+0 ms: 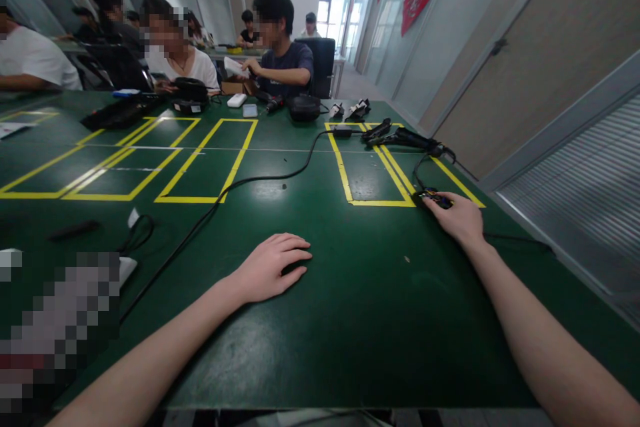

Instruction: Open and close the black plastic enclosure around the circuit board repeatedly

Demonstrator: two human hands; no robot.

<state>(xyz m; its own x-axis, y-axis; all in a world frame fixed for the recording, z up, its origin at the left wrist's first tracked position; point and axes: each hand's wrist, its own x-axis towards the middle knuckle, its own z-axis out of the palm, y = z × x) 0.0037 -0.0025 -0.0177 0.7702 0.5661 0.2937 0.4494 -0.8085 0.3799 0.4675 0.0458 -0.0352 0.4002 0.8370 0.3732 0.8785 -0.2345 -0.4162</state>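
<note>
My left hand (pixel 273 268) lies on the green tabletop (pixel 345 320) with its fingers stretched out and slightly apart, holding nothing. Farther right, my right hand (pixel 461 219) has its fingers closed on a small dark device with coloured wires (pixel 442 198), low over the table by the yellow tape. The fingers partly hide the device, and its exact kind does not show. A thin wire (pixel 416 173) runs from it back to a long black jointed object (pixel 411 139). Another dark cable (pixel 525 239) leads off to the right, behind my hand.
A long black cable (pixel 250 179) crosses the table to a black power adapter (pixel 343 132). Yellow tape rectangles (pixel 190 199) mark the surface. At the far edge are a black case (pixel 304 109) and small white-and-black parts (pixel 358 109). People sit opposite; a blurred-out object (pixel 65 313) lies at left.
</note>
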